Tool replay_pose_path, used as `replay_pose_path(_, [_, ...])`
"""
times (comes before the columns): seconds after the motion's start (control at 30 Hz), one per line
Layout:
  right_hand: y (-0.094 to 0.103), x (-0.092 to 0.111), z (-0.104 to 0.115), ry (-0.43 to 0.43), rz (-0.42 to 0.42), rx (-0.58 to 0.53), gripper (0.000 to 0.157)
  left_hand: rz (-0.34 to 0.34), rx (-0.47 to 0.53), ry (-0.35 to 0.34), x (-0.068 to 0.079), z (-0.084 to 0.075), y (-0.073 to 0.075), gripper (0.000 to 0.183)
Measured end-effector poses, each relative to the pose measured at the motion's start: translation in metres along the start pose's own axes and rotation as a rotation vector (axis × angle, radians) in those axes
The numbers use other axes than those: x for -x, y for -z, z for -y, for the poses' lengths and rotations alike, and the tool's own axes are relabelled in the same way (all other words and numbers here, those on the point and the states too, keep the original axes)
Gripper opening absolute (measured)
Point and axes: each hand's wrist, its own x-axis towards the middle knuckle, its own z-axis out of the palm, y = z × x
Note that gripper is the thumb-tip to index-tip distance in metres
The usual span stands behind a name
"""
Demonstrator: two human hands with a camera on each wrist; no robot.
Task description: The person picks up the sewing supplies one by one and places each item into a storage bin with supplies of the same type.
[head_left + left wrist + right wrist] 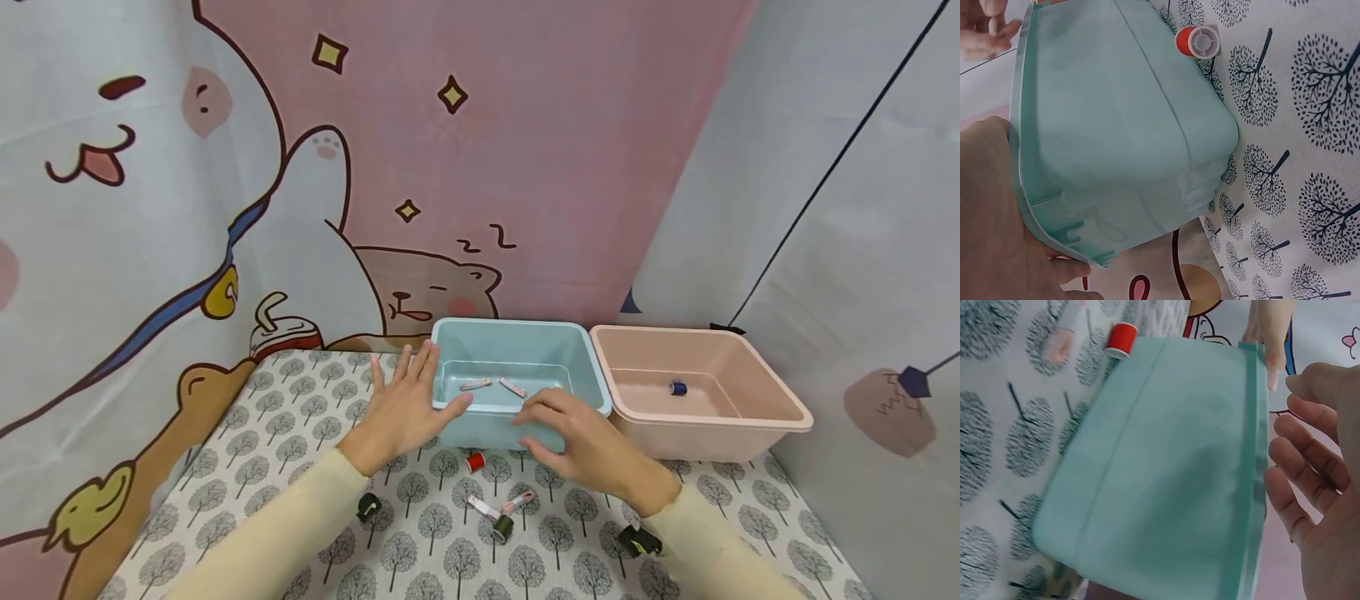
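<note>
My left hand (405, 408) rests on the left rim of a light blue bin (487, 425), its fingers straight and spread. In the left wrist view that hand (997, 212) lies along the rim. Over the front rim hovers my right hand (577, 433), fingers loosely bent and holding nothing; the right wrist view shows its fingertips (1282, 481) beside the rim. Two small pale pink strip-like pieces (476, 384) lie inside the blue bin. A red thread spool (476, 462) sits on the cloth just in front of it.
Right of the blue bin stands a peach bin (705, 425) holding a dark blue thread spool (678, 388). Nearer on the tree-print cloth (420, 550) lie a green spool (502, 528), pale strip pieces (517, 502), a dark green spool (368, 507) and a black-green item (640, 541). A printed curtain (555, 167) hangs behind.
</note>
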Motion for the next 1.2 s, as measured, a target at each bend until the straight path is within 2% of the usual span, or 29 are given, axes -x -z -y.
replay_pose_path(0.37, [-0.021, 0.030, 0.008, -0.109, 0.081, -0.049, 0.034, -0.017, 0.022, -0.005, 0.000, 0.001, -0.001, 0.115])
replay_pose_path(0.77, [-0.039, 0.050, 0.008, -0.284, 0.288, -0.130, 0.037, -0.015, 0.016, -0.008, 0.000, 0.001, 0.001, 0.118])
replay_pose_path(0.97, [-0.049, 0.057, 0.004, -0.332, 0.341, -0.148, 0.038, -0.010, 0.017, -0.005, 0.000, 0.002, 0.000, 0.118])
replay_pose_path(1.2, [-0.061, 0.063, 0.000, -0.341, 0.379, -0.191, 0.036, -0.008, 0.027, -0.005, -0.001, 0.002, -0.001, 0.118])
